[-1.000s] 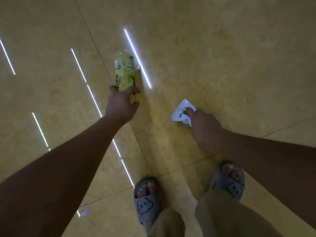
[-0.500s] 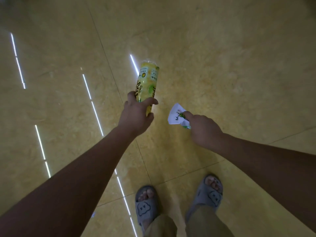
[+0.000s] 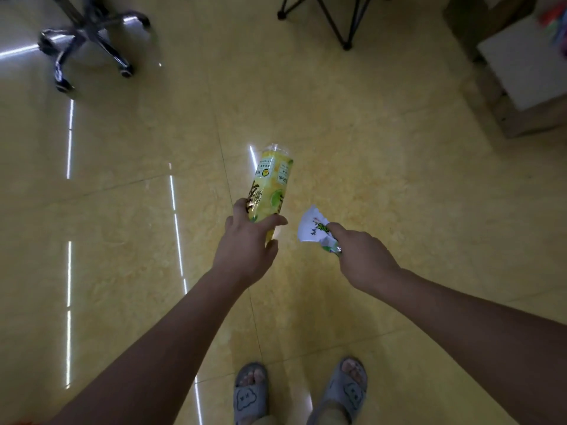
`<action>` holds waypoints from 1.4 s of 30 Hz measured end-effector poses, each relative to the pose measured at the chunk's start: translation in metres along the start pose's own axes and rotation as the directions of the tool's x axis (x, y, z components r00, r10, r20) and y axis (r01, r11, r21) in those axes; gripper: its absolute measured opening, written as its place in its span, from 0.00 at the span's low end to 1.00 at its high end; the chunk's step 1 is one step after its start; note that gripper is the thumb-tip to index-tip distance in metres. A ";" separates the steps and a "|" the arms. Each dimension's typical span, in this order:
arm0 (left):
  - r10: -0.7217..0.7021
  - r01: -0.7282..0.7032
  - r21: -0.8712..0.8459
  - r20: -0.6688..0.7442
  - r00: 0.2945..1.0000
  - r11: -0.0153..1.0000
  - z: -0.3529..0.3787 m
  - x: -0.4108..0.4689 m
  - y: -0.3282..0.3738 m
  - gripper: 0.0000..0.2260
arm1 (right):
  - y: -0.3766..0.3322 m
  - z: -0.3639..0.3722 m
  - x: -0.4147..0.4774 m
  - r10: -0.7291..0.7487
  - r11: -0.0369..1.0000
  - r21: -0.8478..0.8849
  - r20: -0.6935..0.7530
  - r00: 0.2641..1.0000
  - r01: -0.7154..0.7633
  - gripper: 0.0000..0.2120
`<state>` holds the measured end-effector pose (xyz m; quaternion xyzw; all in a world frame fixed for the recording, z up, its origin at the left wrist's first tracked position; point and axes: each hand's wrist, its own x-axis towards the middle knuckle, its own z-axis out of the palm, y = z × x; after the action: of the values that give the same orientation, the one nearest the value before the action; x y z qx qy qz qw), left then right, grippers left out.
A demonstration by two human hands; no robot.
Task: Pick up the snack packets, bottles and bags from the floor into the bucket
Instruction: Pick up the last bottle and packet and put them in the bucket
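My left hand [image 3: 247, 246] grips a yellow bottle [image 3: 270, 185] with a green-and-yellow label by its lower end, held in the air and tilted away from me. My right hand [image 3: 363, 259] pinches a crumpled white snack packet [image 3: 313, 230] with green print, also lifted off the floor. The two hands are close together above the yellow tiled floor [image 3: 383, 185]. No bucket is in view.
An office chair's wheeled base [image 3: 89, 41] stands at the far left. Black folding legs [image 3: 334, 16] stand at the top centre. A cardboard box with a white top [image 3: 527, 78] sits at the far right. My feet in grey slippers [image 3: 248, 397] are at the bottom.
Both hands rose from the floor with the bottle and the packet. My view lifted, bringing the chair base, the folding legs and the box into sight.
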<state>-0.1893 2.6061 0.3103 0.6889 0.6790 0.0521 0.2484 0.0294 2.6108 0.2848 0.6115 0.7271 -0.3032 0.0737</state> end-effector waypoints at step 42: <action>-0.015 0.048 0.064 -0.432 0.902 0.997 -0.417 -0.192 0.063 0.21 | -0.277 -0.345 -0.170 -0.385 0.911 -0.250 -0.234 0.893 0.328 0.34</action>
<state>-0.3171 2.5372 0.7507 0.6579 0.7295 0.1744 0.0678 -0.0977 2.6318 0.7411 0.4926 0.8575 -0.1466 -0.0242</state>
